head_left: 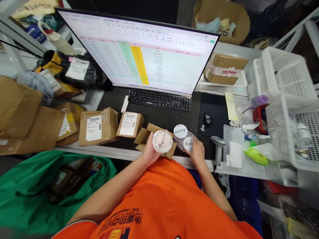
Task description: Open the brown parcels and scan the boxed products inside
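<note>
Pinkish-white on top, one round jar [162, 141] is gripped by the left hand [150, 151] over one open carton [141, 136], best held level by its sides. Just beside, two white-lidded jars [180, 131] are seen, the nearer clasped by the right hand [197, 152]. One keyboard [160, 99], one mouse [207, 118] and one scanner [218, 149] are spread beyond.

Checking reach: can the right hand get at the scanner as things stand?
Probably yes: the scanner lies just beside the right hand, nothing visible between them. That hand holds a jar, though, and may need to let go first.
</note>
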Demonstrator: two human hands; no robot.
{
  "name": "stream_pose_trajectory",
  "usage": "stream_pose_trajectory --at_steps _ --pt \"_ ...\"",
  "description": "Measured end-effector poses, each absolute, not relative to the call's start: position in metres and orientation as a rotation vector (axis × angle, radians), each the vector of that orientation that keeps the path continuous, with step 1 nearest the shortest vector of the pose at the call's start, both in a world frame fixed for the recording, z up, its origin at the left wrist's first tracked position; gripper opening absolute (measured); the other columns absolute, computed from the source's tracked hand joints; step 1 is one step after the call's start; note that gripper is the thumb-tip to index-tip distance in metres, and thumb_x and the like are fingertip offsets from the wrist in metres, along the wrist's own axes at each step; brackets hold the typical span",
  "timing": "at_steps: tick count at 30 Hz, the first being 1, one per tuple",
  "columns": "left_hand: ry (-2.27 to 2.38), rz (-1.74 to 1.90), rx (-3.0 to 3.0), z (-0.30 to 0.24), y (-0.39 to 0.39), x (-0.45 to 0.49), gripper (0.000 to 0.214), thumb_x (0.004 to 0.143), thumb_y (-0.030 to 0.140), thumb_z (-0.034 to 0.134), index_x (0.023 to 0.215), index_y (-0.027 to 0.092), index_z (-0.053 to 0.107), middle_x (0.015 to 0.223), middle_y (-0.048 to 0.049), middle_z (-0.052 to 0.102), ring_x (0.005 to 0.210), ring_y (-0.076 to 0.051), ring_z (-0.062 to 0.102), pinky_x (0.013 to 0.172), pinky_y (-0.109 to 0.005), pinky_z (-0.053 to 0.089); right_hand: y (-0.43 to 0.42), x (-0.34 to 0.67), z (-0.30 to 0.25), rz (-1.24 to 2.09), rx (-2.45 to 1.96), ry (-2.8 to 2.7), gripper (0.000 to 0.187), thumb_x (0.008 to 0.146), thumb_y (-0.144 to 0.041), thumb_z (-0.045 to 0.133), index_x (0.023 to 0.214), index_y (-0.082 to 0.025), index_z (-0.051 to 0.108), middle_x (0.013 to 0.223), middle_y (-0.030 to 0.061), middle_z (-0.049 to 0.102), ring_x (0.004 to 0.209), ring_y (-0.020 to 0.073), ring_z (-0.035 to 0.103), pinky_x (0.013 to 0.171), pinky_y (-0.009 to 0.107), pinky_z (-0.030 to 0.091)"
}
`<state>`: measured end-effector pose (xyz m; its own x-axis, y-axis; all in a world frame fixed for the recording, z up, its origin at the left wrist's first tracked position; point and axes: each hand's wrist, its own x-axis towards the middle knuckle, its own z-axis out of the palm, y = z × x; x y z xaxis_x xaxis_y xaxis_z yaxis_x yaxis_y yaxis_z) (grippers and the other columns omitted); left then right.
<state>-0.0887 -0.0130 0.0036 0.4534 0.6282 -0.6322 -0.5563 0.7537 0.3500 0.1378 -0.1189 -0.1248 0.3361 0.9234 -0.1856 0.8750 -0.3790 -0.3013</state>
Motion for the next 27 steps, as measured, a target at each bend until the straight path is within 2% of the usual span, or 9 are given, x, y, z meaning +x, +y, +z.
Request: stream_pose_trajectory --at_steps 4,9,11,14,17,20,22,24,27 --pt "0.867 0.751 0.135 0.001 -0.012 -0.087 0.058 0.103 0.050 0.029 0.125 0.012 0.067 0.116 -0.0136 0.074 0.114 -0.029 0.068 0.103 -0.044 0.051 -0.114 0.140 -0.088 0.311 -2.324 -1.480 0.088 0.078 -0.046 0.072 0.151 -0.014 0.034 0.128 0.0217 0.054 0.117 0.0365 0.053 0.099 0.055 0.046" --pt "0.943 0.746 0.120 -0.001 -0.016 -0.081 0.057 0.105 0.047 0.026 0.117 0.012 0.069 0.114 -0.0124 0.075 0.120 -0.027 0.065 0.108 -0.043 0.047 -0.107 0.118 -0.029 0.358 -1.883 -1.374 0.092 0.084 -0.056 0.060 0.157 -0.018 0.019 0.139 0.0198 0.042 0.130 0.0340 0.045 0.108 0.055 0.042" --pt "0.901 0.727 0.165 -0.003 -0.021 -0.078 0.056 0.104 0.051 0.031 0.116 0.012 0.069 0.115 -0.0122 0.075 0.123 -0.027 0.063 0.112 -0.045 0.043 -0.102 0.099 -0.015 0.478 -1.700 -1.522 0.086 0.090 -0.058 0.050 0.159 -0.022 0.014 0.143 0.0175 0.038 0.131 0.0318 0.045 0.109 0.055 0.042" --pt "0.781 0.734 0.285 -0.009 -0.033 -0.076 0.060 0.098 0.062 0.042 0.120 0.013 0.069 0.121 -0.0130 0.073 0.128 -0.030 0.060 0.118 -0.046 0.036 -0.096 0.068 -0.006 0.625 -1.582 -1.787 0.076 0.095 -0.056 0.043 0.160 -0.027 0.015 0.145 0.0156 0.033 0.135 0.0318 0.041 0.113 0.057 0.038" --pt "0.734 0.746 0.372 -0.015 -0.042 -0.079 0.071 0.089 0.074 0.050 0.126 0.015 0.066 0.126 -0.0144 0.071 0.130 -0.032 0.058 0.120 -0.048 0.033 -0.095 0.047 -0.007 0.681 -1.535 -1.916 0.078 0.098 -0.052 0.038 0.162 -0.026 0.002 0.157 0.0174 0.019 0.147 0.0346 0.026 0.117 0.060 0.031" --pt "0.785 0.788 0.493 -0.017 -0.045 -0.085 0.083 0.083 0.083 0.048 0.133 0.017 0.060 0.135 -0.0154 0.065 0.132 -0.033 0.056 0.119 -0.049 0.034 -0.095 0.034 -0.009 0.653 -1.487 -1.982 0.105 0.091 -0.061 0.053 0.160 -0.020 -0.015 0.166 0.0193 -0.006 0.154 0.0402 0.003 0.120 0.064 0.024" --pt "0.850 0.845 0.638 -0.014 -0.045 -0.090 0.093 0.079 0.089 0.044 0.139 0.018 0.053 0.142 -0.0158 0.060 0.134 -0.032 0.053 0.118 -0.048 0.035 -0.095 0.030 -0.010 0.685 -1.472 -1.992 0.120 0.084 -0.063 0.063 0.158 -0.019 -0.021 0.166 0.0191 -0.014 0.155 0.0399 -0.003 0.120 0.062 0.025" --pt "0.885 0.855 0.807 -0.011 -0.045 -0.096 0.100 0.077 0.093 0.037 0.145 0.019 0.043 0.147 -0.0167 0.053 0.136 -0.032 0.051 0.118 -0.047 0.035 -0.096 0.027 -0.011 0.767 -1.464 -1.964 0.120 0.086 -0.061 0.064 0.158 -0.020 -0.022 0.167 0.0175 -0.016 0.155 0.0369 -0.001 0.120 0.058 0.028" --pt "0.854 0.749 1.089 -0.007 -0.047 -0.107 0.098 0.082 0.090 0.028 0.150 0.020 0.027 0.150 -0.0184 0.046 0.134 -0.031 0.050 0.116 -0.046 0.036 -0.098 0.026 -0.016 0.880 -1.374 -1.848 0.104 0.093 -0.063 0.050 0.159 -0.021 -0.018 0.168 0.0150 -0.011 0.156 0.0337 0.002 0.121 0.055 0.028"
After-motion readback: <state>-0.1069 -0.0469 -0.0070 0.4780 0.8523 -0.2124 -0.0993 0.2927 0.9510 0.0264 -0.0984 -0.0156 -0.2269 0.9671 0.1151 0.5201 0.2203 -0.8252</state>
